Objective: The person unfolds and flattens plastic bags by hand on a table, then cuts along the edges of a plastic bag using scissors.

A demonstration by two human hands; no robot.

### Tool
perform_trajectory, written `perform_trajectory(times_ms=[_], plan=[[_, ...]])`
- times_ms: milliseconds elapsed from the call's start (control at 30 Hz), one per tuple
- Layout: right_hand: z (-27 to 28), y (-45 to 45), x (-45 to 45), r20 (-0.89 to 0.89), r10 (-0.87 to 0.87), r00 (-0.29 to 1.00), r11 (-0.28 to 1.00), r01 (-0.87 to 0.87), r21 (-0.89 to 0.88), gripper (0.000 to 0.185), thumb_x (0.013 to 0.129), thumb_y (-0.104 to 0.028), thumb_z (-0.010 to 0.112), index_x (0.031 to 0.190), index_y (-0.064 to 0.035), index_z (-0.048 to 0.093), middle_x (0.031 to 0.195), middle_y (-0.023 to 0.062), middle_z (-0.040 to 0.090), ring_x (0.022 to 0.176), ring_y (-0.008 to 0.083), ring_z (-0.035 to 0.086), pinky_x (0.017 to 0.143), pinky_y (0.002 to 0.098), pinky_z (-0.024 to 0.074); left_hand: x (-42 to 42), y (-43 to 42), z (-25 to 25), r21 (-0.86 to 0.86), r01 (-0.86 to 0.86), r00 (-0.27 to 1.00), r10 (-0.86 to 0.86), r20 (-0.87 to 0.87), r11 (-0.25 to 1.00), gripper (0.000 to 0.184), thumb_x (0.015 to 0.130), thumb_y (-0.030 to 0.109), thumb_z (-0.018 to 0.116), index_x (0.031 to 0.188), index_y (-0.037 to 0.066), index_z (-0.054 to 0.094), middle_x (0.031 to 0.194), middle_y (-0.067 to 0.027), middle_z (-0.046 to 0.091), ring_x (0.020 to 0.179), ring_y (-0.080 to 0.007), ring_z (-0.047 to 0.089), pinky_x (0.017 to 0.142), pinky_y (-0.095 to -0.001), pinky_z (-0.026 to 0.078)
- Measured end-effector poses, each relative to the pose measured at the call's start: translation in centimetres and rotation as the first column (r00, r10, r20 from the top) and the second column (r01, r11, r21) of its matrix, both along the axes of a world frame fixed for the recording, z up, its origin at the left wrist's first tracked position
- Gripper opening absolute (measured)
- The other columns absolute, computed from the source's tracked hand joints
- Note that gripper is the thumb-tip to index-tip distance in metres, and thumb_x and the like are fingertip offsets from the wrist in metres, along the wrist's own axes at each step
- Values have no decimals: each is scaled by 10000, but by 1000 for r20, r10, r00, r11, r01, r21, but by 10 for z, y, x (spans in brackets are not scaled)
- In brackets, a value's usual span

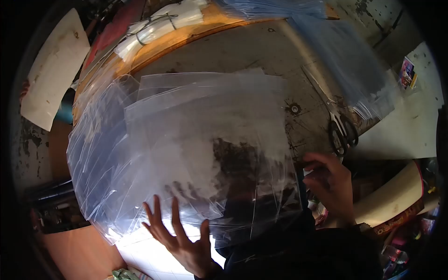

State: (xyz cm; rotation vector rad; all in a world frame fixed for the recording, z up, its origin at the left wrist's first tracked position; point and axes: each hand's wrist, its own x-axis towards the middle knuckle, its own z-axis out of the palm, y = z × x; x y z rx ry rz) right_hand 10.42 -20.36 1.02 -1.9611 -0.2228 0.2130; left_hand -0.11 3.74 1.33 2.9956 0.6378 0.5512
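Observation:
Clear plastic sheets (186, 121) lie overlapped in a loose, fanned pile across the worktable, and I can see through them in places. My left hand (179, 240) is at the pile's near edge, its fingers spread and holding nothing; whether the fingertips touch the plastic I cannot tell. Just beyond the right edge of the sheets is my right hand (332, 184), slightly blurred, with its fingers bent and a gap between fingers and thumb. Nothing shows in that gap. Close above it lie black-handled scissors (343, 130), blades pointing away from me.
Bluish plastic sheets (345, 65) are stacked along the right side, with more folded plastic (270, 8) at the far edge. A tied bundle of clear plastic (161, 25) sits on the wooden rim (186, 37). A curled pale sheet (392, 196) stands at lower right.

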Motion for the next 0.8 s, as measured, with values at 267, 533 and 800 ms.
perform_trajectory(times_ms=[267, 533, 800], plan=[[0, 4, 15, 51, -53, 997, 943, 33, 332, 346, 790, 152, 501, 1117, 47, 539, 1125, 137, 553, 1000, 179, 577, 897, 282, 479, -7, 32, 2, -377, 152, 966, -56, 253, 914, 556, 862, 425, 539, 1212, -5, 495, 1273, -148, 501, 811, -193, 402, 671, -300, 332], [-10, 13, 52, 90, -195, 977, 931, 156, 330, 290, 837, 123, 451, 1097, 44, 552, 1123, 141, 577, 1041, 187, 565, 918, 250, 420, 38, 13, -7, -189, 222, 953, -171, 250, 957, 629, 799, 366, 581, 1281, 1, 405, 1240, -199, 524, 1164, -336, 490, 1083, -516, 114], [-19, 35, 51, 490, -233, 840, 940, 323, -108, 233, 756, 97, 528, 937, -18, 620, 1056, 136, 592, 952, 233, 585, 820, 290, 444, 55, -28, 9, -476, 462, 887, -387, 253, 748, 646, 692, 50, 670, 1251, -20, 353, 1179, -311, 506, 1060, -393, 559, 927, -511, 411]])
